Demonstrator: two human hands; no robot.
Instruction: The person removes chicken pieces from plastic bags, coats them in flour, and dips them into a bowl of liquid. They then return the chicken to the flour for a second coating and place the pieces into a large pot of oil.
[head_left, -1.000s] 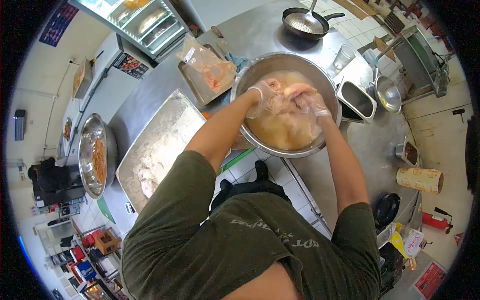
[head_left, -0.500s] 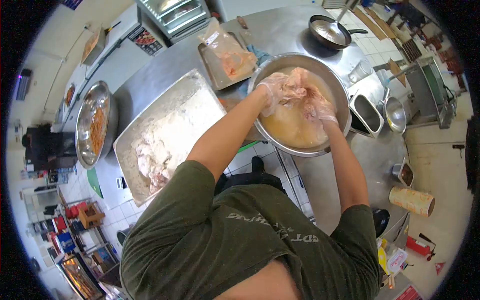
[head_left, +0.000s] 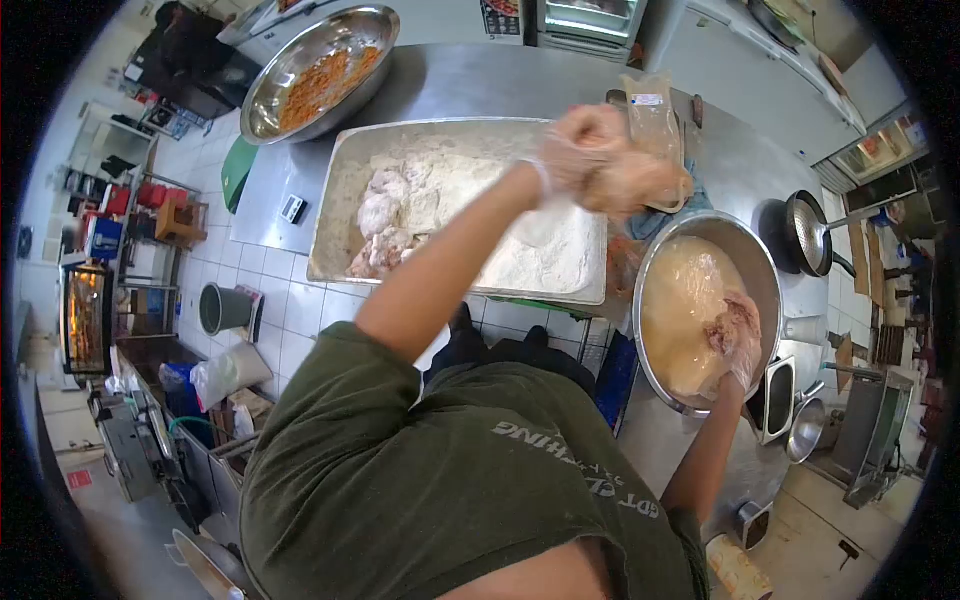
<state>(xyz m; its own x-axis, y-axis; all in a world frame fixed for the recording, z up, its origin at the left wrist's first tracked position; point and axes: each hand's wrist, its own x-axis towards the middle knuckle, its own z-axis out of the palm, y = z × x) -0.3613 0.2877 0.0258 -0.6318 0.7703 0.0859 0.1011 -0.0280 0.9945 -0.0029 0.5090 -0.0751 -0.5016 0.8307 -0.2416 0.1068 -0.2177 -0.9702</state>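
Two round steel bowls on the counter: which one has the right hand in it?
The bowl of pale liquid at the right of the flour tray; the gloved right hand grips meat inside it. The other bowl, behind the tray, holds orange crumbs, untouched.

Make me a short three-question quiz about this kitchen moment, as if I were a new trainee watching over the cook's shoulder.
1. True or false: the right hand is down in the steel bowl of pale liquid.
2. The left hand holds a chicken piece above which thing? A) frying pan B) flour tray C) bowl of orange crumbs
3. Fill in: both hands wear thin clear ____.

Key: 1 true; 2 B; 3 gloves.
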